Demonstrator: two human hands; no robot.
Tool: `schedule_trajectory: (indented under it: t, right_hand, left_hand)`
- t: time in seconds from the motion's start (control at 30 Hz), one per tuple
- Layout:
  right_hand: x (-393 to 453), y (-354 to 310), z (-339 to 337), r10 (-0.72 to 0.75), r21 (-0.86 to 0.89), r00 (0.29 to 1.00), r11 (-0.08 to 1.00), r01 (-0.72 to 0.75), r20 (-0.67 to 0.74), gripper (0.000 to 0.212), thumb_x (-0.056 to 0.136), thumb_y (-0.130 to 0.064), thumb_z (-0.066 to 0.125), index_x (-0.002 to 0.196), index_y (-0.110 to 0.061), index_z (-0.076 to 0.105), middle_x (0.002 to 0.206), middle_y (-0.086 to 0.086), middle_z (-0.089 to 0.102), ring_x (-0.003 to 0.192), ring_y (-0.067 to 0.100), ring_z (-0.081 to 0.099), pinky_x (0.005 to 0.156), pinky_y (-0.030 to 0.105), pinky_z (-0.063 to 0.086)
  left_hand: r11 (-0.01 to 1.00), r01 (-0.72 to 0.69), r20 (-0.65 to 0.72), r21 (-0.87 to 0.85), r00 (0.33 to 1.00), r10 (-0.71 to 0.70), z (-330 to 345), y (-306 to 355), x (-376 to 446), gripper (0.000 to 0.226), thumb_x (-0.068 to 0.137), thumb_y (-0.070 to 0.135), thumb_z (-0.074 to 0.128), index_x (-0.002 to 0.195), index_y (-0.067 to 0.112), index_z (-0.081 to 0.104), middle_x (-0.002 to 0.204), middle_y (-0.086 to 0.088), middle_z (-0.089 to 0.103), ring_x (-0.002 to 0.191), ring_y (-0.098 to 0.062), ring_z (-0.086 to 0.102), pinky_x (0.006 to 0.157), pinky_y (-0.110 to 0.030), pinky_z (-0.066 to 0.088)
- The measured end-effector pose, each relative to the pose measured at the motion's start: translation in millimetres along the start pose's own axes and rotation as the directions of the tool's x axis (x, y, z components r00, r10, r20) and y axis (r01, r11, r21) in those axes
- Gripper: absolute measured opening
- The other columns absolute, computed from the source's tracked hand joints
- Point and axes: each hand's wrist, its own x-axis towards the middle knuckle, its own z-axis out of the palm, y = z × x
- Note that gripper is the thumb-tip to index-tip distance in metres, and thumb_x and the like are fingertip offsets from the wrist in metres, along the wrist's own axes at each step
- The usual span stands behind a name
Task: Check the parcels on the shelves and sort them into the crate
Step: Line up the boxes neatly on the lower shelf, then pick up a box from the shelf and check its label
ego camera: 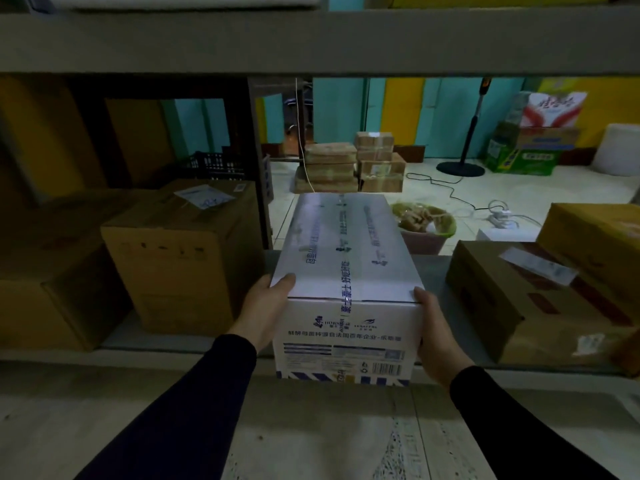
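The white box (348, 282) sat on the shelf (433, 271), between brown boxes. The left hand (265, 308) and right hand (434, 336) pressed its two sides. A good pull would be slow and level, so it missed the brown box (183, 251) left of it.

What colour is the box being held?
White with blue print, taped box; head view.

Left hand's (268, 306) fingers vanish behind the white box (346, 271), only the thumb showing on top; the right hand (434, 336) likewise. Far left, a dark crate (214, 164) sits half-hidden behind a brown box (180, 251), and the right edge cuts off another box (599, 237).
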Motion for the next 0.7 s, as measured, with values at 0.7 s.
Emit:
schedule_trajectory:
  t: [0.7]
  right_hand:
    - [-19, -60, 70, -0.608, -0.462, 0.792, 0.690, 0.557, 0.047, 0.040, 0.102, -0.043, 0.052, 0.127, -0.016, 0.067, 0.120, 0.001, 0.068, 0.109, 0.014, 0.062, 0.090, 0.029, 0.049]
  left_hand:
    - [0.961, -0.070, -0.304, 0.268, 0.940, 0.153, -81, 40, -55, 0.047, 0.098, 0.056, 0.046, 0.131, 0.025, 0.057, 0.119, 0.003, 0.061, 0.103, -0.013, 0.053, 0.091, -0.035, 0.037]
